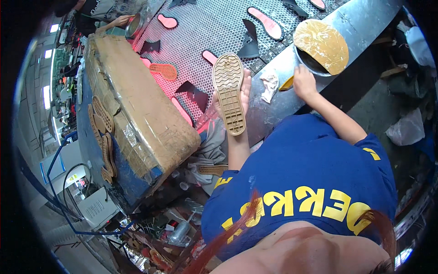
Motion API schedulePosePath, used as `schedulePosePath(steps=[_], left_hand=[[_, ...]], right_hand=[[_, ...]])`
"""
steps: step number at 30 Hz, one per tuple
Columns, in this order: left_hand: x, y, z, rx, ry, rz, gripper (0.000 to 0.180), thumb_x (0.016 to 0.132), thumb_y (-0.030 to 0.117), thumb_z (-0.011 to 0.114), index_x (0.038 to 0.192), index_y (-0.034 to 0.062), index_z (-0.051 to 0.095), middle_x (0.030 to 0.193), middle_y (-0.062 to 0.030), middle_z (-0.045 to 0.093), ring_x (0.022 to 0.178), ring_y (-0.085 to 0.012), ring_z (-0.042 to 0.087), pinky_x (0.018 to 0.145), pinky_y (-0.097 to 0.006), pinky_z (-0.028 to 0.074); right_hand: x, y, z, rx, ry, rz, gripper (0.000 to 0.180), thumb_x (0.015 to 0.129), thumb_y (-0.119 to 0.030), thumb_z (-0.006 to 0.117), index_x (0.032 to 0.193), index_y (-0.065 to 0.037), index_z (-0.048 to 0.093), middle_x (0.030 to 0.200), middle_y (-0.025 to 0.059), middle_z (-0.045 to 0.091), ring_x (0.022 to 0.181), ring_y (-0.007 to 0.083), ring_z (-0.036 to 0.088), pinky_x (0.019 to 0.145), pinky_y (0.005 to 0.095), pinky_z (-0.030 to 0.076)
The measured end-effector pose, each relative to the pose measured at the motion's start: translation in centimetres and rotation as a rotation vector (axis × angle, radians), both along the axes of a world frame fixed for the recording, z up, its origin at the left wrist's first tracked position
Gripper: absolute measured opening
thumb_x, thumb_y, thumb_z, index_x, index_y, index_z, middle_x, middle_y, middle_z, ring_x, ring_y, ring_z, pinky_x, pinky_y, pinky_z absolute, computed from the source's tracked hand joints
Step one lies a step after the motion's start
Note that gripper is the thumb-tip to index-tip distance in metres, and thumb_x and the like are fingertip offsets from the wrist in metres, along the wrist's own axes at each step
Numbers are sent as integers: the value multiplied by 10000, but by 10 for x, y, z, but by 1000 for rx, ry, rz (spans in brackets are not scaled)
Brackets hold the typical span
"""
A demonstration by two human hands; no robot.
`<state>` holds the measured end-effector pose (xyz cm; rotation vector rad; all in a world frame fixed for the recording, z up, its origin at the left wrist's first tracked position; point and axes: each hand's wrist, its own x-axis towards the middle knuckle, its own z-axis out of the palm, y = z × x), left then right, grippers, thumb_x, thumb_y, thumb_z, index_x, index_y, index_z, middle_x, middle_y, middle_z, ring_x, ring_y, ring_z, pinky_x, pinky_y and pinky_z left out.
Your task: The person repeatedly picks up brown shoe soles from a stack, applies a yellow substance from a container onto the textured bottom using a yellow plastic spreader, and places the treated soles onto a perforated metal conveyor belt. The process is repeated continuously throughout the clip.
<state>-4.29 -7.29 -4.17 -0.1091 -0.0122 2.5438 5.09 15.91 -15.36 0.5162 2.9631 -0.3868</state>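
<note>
A perforated metal bench (200, 27) glows red at twelve o'clock; bright windows (46, 93) at nine; cluttered floor (173, 223) at six.

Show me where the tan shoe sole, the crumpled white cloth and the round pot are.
tan shoe sole (230, 93), head view, middle of its ridged tread.
crumpled white cloth (270, 85), head view, centre of the cloth.
round pot (306, 64), head view, dark rim below the lid.

mesh conveyor (205, 27), taped cardboard box (137, 100), crumpled rag (270, 84)

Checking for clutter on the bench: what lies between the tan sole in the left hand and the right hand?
In the head view, a crumpled whitish rag lies between the tan sole and the right hand, on the metal ledge.
</note>
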Motion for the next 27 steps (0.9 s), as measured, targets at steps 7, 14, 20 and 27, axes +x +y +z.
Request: schedulePosePath(steps=[7, 14, 20, 27], left_hand=[[4, -3, 34, 156, 164, -80, 876, 785, 91, 681, 1516, 50, 199, 1574, -255, 51, 1446, -455, 70, 1216, -484, 64], [2, -9, 42, 413, 228, -328, 953, 812, 172, 686, 1539, 110, 74, 1530, -340, 30, 1435, -481, 69, 1162, -541, 248], [8, -5, 21, 85, 283, -263, 862, 833, 618, 577, 1396, 16, 322, 1110, -188, 429, 954, -259, 422, 765, -351, 401], [-7, -3, 7, 3, 71, -588, 765, 861, 507, 493, 1391, -24, 344, 908, -163, 450, 750, -201, 436, 575, -293, 406]], right_hand=[[-48, -25, -20, 29, 379, 705, 377, 880, -198, 537, 1226, -52, 558, 1374, 200, 480, 1325, 335, 410, 1099, 432, 316], [-51, -28, -55, -5, 195, 749, 253, 773, -245, 654, 980, -99, 658, 858, 44, 640, 1044, 276, 546, 1009, 506, 363], [-49, -23, 18, -418, 178, 533, 163, 611, -165, 717, 683, -58, 616, 865, 108, 605, 944, 311, 535, 876, 408, 438], [-48, -1, 61, -1137, 500, 329, 150, 660, -88, 648, 649, -33, 509, 987, 114, 658, 856, 216, 614, 737, 321, 484]])
